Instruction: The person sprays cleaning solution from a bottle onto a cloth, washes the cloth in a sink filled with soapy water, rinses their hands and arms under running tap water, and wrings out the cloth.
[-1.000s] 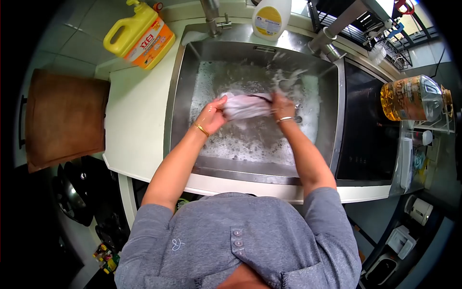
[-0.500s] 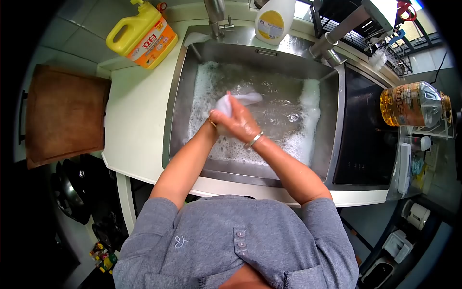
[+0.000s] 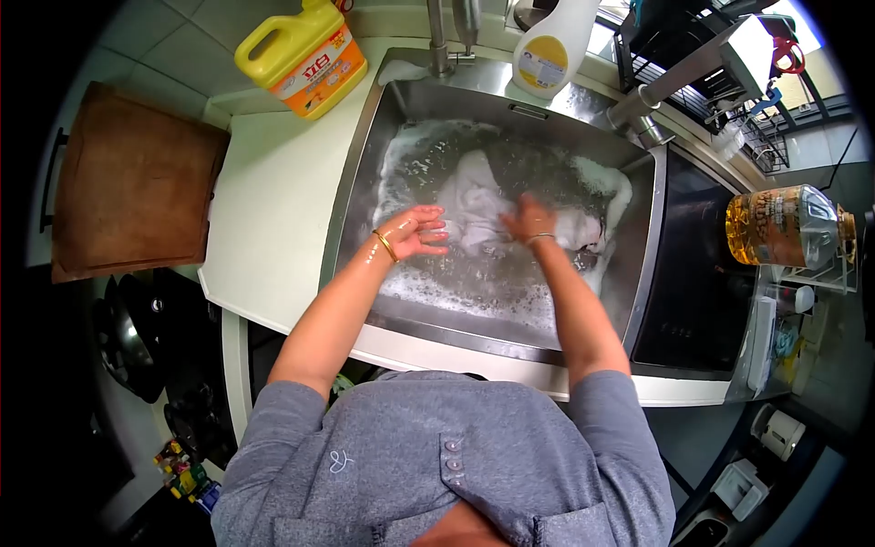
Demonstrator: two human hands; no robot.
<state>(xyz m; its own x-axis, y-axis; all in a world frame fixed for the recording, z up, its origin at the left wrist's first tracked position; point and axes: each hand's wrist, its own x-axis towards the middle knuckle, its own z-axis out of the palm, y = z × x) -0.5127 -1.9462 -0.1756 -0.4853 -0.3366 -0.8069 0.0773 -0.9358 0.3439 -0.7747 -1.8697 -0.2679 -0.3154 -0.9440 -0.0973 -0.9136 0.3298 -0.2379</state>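
A white cloth [image 3: 474, 205] lies spread out in the soapy water of the steel sink [image 3: 360, 214]. My left hand [image 3: 415, 232], with a gold bangle at the wrist, is held over the water just left of the cloth; its fingers are apart and it holds nothing. My right hand [image 3: 530, 219], with a silver bangle, is at the cloth's right part, its fingers spread and blurred at the water. Past it, more of the cloth reaches toward the right side of the sink.
A yellow jug [image 3: 305, 64] and a white bottle [image 3: 550, 55] stand behind the sink, near the faucet [image 3: 439, 41]. To the left is a wooden board [image 3: 137, 187]. An oil bottle [image 3: 788, 226] is at the right, beside a black panel [image 3: 693, 264].
My hands were together around the bunched cloth; now they are apart, the left one off the cloth. The cloth is spread in the water. The view has shifted slightly.
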